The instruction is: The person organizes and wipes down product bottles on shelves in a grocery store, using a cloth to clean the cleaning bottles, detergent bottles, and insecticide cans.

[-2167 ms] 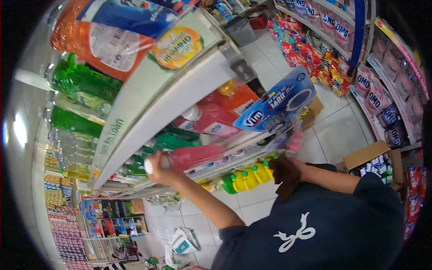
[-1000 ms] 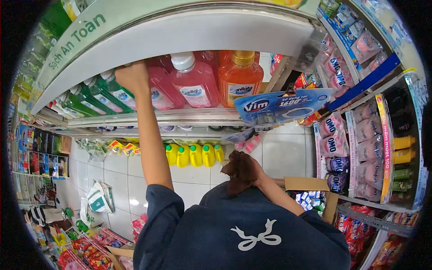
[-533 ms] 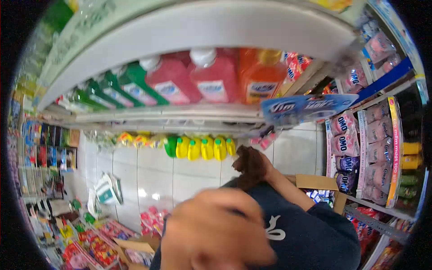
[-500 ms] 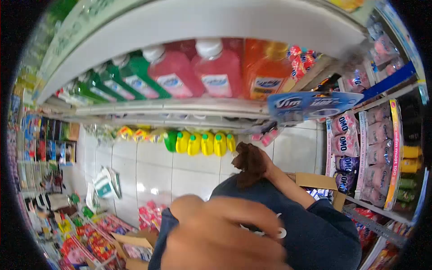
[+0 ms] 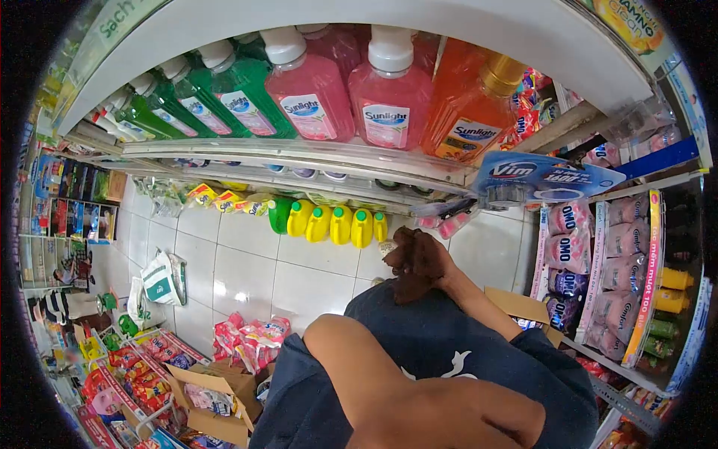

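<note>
My right hand (image 5: pixel 447 271) is closed round a crumpled dark brown cloth (image 5: pixel 413 268), held in front of my dark shirt, over the tiled floor. My left arm is bent up close to the camera, and my left hand (image 5: pixel 479 411) crosses my chest at the bottom of the view. Its fingers are mostly out of sight, so whether it grips anything is hidden. Ahead is a shelf (image 5: pixel 299 150) with Sunlight bottles: green ones, a pink bottle (image 5: pixel 385 97) and an orange bottle (image 5: pixel 471 112). Neither hand touches them.
Yellow jugs (image 5: pixel 340 224) line the floor under the shelf. A blue Vim tag (image 5: pixel 538 176) sticks out from the shelf edge. OMO packs (image 5: pixel 568 251) fill the right rack. Pink packs (image 5: pixel 250 340), an open carton (image 5: pixel 213 404) and a white-green bag (image 5: pixel 163 277) are at left.
My left hand has moved down and right, nearer the camera, so its fingers are less visible. The shelf bottles appear higher and larger. My right hand still holds the brown cloth.
</note>
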A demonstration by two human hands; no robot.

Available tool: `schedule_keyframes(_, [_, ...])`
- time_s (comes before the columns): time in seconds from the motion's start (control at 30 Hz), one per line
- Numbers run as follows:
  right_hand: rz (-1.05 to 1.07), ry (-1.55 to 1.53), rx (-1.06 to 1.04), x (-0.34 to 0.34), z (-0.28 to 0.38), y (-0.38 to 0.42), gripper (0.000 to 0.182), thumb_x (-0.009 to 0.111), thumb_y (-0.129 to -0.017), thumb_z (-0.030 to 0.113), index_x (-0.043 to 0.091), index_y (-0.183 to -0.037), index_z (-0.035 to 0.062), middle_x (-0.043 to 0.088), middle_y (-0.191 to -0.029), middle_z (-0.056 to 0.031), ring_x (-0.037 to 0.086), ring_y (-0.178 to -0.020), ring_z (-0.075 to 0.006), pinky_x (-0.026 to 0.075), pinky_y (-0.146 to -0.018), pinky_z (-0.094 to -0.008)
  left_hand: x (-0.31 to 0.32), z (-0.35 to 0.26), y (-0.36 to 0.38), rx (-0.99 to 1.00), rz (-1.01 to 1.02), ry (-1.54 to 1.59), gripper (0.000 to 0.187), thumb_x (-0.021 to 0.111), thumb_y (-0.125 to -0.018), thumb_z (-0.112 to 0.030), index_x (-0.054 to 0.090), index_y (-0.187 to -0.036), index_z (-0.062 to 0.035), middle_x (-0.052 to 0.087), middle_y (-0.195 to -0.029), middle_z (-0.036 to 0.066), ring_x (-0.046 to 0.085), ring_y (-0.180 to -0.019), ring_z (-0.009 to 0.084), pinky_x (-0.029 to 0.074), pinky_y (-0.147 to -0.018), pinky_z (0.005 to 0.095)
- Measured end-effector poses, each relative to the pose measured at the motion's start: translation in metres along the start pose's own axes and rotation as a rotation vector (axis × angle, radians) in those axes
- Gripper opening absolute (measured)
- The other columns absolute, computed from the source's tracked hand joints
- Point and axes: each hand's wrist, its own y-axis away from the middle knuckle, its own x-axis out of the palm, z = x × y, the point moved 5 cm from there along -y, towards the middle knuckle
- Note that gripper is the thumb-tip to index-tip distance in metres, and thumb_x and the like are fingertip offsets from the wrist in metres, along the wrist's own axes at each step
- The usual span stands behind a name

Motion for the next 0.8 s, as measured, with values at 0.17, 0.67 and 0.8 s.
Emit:
schedule_keyframes(0.17, [-0.029,-0.892,0.162,-0.008,-0.018,-0.008,0.03,0.034,-0.088,0.02,0.044,-0.106,-0.0005,0.057,-0.091,-0.0228,0.056,-0.086,-0.0307,0.044,-0.079,-0.0398,0.005,0.002,0.002,-0.003,-0.006,0.062,0.007,0.049,-0.082,-0.01,0.053,-0.082,-0.016,0.051,-0.05,0.01,0.039,-0.038,0.015,0.034,-0.041,0.0273])
schedule_keyframes(0.67, [0.016,-1.099,0.34,-0.012,-0.06,-0.029,0.029,0.04,-0.087,0.024,0.047,-0.106,0.0041,0.055,-0.093,-0.015,0.054,-0.082,-0.0266,0.044,-0.074,-0.0406,-0.046,-0.015,-0.019,0.133,0.345,-0.215,0.014,0.049,-0.083,-0.014,0.055,-0.071,-0.0092,0.054,-0.054,0.009,0.041,-0.038,0.0132,0.034,-0.042,0.0266])
schedule_keyframes(0.8, [-0.108,-0.962,0.294,0.002,-0.034,-0.021,0.028,0.036,-0.088,0.022,0.047,-0.103,0.0005,0.058,-0.091,-0.0173,0.056,-0.079,-0.0285,0.044,-0.076,-0.039,-0.049,-0.041,-0.039,0.171,0.432,-0.254,0.016,0.042,-0.085,-0.013,0.055,-0.081,-0.005,0.054,-0.073,0.012,0.045,-0.062,0.0168,0.038,-0.057,0.0294])
